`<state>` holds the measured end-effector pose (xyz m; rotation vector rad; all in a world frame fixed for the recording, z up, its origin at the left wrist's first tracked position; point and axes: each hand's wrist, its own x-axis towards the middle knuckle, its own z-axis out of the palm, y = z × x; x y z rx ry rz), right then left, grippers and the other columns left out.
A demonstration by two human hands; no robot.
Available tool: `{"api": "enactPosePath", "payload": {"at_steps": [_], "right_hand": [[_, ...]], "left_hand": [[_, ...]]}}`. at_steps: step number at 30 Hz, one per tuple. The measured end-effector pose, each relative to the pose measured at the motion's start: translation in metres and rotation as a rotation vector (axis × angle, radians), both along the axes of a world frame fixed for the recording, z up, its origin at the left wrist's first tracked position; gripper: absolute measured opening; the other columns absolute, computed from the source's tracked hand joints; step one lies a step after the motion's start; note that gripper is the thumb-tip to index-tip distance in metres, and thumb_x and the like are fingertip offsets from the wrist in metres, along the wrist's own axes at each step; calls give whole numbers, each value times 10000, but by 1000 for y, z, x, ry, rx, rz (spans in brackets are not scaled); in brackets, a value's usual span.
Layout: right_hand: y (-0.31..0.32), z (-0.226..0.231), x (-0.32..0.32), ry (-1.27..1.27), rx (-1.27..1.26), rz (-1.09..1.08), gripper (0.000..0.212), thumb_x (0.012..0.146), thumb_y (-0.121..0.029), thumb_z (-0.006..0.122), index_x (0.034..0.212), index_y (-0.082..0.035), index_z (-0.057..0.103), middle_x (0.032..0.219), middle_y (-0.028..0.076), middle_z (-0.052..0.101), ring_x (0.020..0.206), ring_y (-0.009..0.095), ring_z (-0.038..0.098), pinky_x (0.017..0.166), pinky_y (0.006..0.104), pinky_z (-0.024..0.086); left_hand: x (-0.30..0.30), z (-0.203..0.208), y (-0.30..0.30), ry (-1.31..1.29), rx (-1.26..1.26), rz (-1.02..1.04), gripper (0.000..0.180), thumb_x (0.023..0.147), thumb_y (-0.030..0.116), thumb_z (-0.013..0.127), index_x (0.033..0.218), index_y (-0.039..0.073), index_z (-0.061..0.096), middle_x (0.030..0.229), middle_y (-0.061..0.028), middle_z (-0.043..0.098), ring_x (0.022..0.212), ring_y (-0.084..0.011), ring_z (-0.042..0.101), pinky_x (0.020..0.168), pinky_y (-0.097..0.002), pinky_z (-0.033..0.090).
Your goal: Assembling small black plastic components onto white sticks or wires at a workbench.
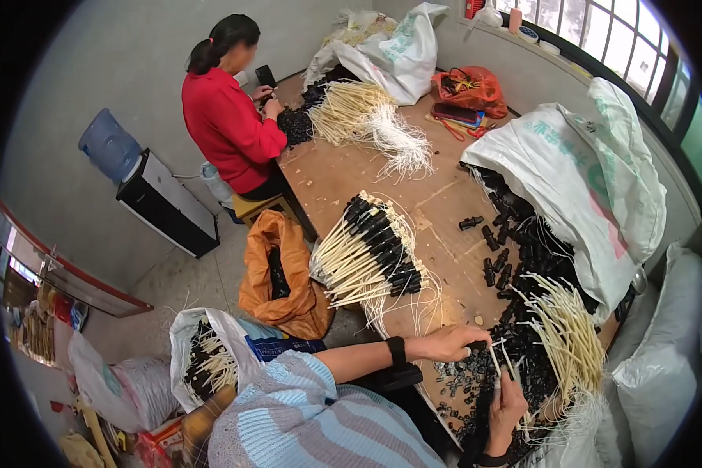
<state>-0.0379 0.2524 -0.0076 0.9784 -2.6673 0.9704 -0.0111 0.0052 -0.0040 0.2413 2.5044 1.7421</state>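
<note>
Striped knit sweater: closest thing to the lens by far, blue-and-grey bands, just off the near-left edge of the brown table.
Left hand: over the table's near end, fingers curled in right by the top of the pale sticks. Pinching a small dark bit or just touching? Honestly can't tell.
Right hand: also over the table's near end, pinching those slim sticks between thumb and fingers, tips angled up toward the left hand.
Black sockets: piled all down the table's right side, plus a few strays nearer the middle.
Tiny dark bits: scattered over the table's near corner, around and below both hands.
Cream stick heap: on the table's right edge, fanned out, with white wires trailing off the near end.
Black-and-cream bundle: on the table's left edge, sticks with sockets on.
White sack: slumped over the table's right side.
Person in red: at the table's far left, hands close together.
Far bundle: on the table's far end, pale sticks again.
Orange sack: beside the table's left edge, lower down, mouth open.
</note>
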Motion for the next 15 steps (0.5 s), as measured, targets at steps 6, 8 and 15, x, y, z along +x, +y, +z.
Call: {"api": "enactPosePath", "payload": {"at_steps": [6, 8, 15], "right_hand": [[-7, -3, 12, -5, 5, -44, 351, 807, -22, 638, 1148, -100, 663, 690, 125, 522, 563, 305, 526, 505, 379, 405], [-14, -5, 19, 21, 43, -30, 309, 824, -38, 635, 1126, -90, 673, 688, 131, 526, 560, 294, 532, 509, 386, 414], [-24, -4, 32, 23, 7, -68, 242, 876, -70, 619, 1113, -47, 657, 695, 142, 550, 572, 317, 556, 506, 385, 426]], "left_hand": [[1, -16, -2, 243, -147, -51, 433, 694, -50, 495, 1111, 48, 561, 1021, -170, 589, 986, -379, 570, 856, -445, 469], [3, -17, -1, 196, -209, -46, 395, 700, -44, 501, 1080, 43, 563, 1013, -173, 589, 993, -396, 560, 849, -467, 464], [11, -29, -7, 291, -344, 68, 384, 682, -68, 492, 1044, 40, 556, 924, -154, 548, 968, -368, 546, 780, -449, 468]]}}
